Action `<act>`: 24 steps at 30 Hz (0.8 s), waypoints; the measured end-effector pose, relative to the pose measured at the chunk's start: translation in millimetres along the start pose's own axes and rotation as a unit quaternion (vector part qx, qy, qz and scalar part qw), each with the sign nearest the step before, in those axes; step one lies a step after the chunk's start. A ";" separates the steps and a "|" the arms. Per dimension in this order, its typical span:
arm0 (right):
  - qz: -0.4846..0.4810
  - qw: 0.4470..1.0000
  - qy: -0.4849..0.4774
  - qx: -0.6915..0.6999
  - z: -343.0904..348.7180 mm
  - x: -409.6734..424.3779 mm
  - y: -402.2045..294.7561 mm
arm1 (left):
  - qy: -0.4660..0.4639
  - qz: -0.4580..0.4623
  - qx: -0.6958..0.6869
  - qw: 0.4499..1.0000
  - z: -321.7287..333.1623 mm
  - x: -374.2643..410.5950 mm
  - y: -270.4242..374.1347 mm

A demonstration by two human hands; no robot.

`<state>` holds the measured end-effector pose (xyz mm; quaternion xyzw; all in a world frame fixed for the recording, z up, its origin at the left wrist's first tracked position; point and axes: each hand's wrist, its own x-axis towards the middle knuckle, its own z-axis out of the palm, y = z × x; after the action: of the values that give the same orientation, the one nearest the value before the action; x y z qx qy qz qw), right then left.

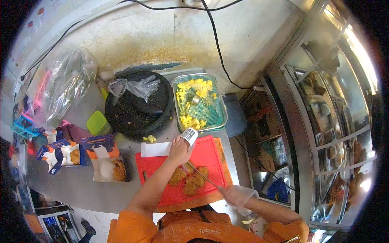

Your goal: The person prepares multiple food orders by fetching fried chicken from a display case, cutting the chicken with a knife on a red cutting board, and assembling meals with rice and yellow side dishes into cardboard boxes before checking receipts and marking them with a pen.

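Note:
My bare left hand [181, 151] is over the upper part of a red cutting board [209, 152], gripping a white paper strip [155, 149]. One end of the strip curls up beyond my fingers and bears print. My right hand [235, 194], in a clear plastic glove, holds a thin metal utensil [204, 177], apparently a knife seen edge-on. Its far end reaches across pieces of fried chicken [194, 183] on the board, toward my left hand. Part of the chicken is hidden behind my left forearm.
Left stand open cardboard boxes [106, 170] with fried chicken. Behind are a black round lid [138, 106] with a plastic glove [145, 86] on it, and a glass tray [199, 101] of yellow food with a metal scoop. A glass display cabinet [331, 121] stands right.

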<state>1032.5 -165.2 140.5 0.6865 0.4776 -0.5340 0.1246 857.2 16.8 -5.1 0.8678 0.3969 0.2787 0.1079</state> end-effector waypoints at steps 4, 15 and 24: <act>-0.123 0.990 0.053 -0.036 38.1 46.8 42.1 | -0.078 -0.022 -0.003 0.997 -1.1 0.4 3.8; -0.058 0.984 -0.052 0.160 51.1 12.4 26.7 | -0.068 -0.014 0.018 0.997 -77.0 1.1 15.1; -0.145 0.987 -0.014 -0.072 63.5 23.7 0.2 | -0.096 -0.075 0.030 0.992 -43.5 -54.9 -15.1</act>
<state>993.0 -196.2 95.0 0.5920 0.6074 -0.5198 0.1020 793.8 -15.8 2.6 0.8611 0.4572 0.1733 0.1396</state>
